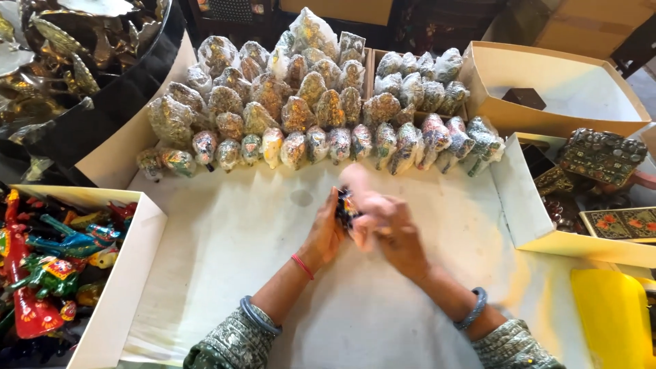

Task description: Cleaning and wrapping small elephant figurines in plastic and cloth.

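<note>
Both my hands meet over the middle of a white paper-covered table (225,253). My left hand (326,232) grips a small dark, multicoloured painted figurine (346,207). My right hand (389,229) is against the same figurine, its fingers blurred by motion, and appears to hold something pale around it. Just beyond my hands stands a row of small painted figurines wrapped in clear plastic (321,145). Behind that row lie rows of larger wrapped gold-coloured figurines (294,96).
A white box (126,273) at the left holds bright red, blue and green painted animal figures (41,266). An open cardboard box (553,89) and a box with decorated caskets (601,157) stand at the right. A yellow object (611,314) lies at bottom right. Metal leaf ornaments (61,41) fill the top left.
</note>
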